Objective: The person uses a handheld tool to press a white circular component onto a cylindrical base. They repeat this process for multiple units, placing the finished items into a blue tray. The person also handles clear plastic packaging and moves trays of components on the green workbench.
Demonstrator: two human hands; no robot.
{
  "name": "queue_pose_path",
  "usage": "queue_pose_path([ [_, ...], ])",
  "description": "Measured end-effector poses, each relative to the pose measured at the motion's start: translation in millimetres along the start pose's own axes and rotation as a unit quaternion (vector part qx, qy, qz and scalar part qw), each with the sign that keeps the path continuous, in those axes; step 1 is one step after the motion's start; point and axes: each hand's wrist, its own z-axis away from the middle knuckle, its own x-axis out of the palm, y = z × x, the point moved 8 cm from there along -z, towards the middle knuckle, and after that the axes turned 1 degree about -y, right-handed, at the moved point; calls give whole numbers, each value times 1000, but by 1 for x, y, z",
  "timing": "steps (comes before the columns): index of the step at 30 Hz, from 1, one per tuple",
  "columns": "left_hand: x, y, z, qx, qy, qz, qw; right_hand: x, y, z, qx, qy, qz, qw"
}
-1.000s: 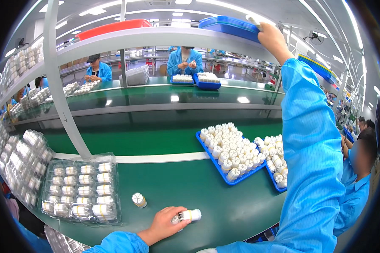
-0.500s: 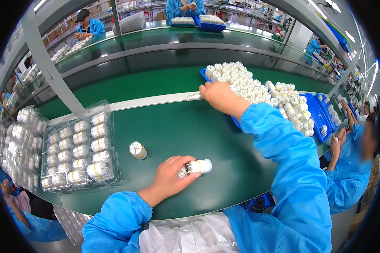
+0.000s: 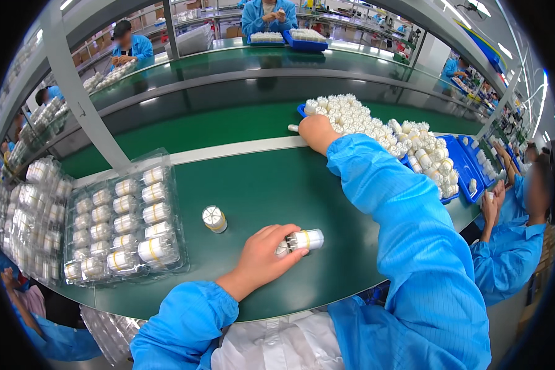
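Note:
My left hand (image 3: 266,254) is closed around a white cylindrical part with a yellow band (image 3: 308,239), which lies on its side with small prongs at its left end. A second cylinder with a segmented end (image 3: 282,249) shows partly between my fingers. Farther off, my right hand (image 3: 319,133) is closed at the left end of a heap of white cylinders (image 3: 351,117). One white cylinder (image 3: 293,128) sticks out from its left side; my fingertips are hidden by the back of the hand. A single cylinder (image 3: 214,219) stands upright on the green table, left of my left hand.
To the left lies a clear plastic tray (image 3: 182,262) with rows of banded cylinders, beside stacked filled trays (image 3: 34,203). Blue trays (image 3: 468,166) hold the heap at the right. A grey post (image 3: 83,111) rises at the back left. A co-worker (image 3: 505,246) sits close on the right.
The view has shifted slightly. My right hand has moved away from me, and the cylinder at its left has moved off the white strip with it. My left hand keeps its hold.

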Motion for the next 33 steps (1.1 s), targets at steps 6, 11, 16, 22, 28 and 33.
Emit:
queue_pose_path([
  [6,1,0,2,18,13,4,1000,-13,-4,21,-18,152,-36,988],
  [11,5,0,2,16,11,-27,999,-54,-66,58,-174,239,-83,952],
  [16,-1,5,4,41,13,-23,999,-108,-126,109,-319,305,-93,892],
  [22,2,9,4,57,-11,-30,998,-126,-152,142,-375,339,-124,854],
  [28,6,2,6,62,-1,-36,997,-129,-158,142,-388,404,-151,814],
  [33,-4,4,7,63,22,-64,996,-131,-131,148,-365,392,-277,798],
])
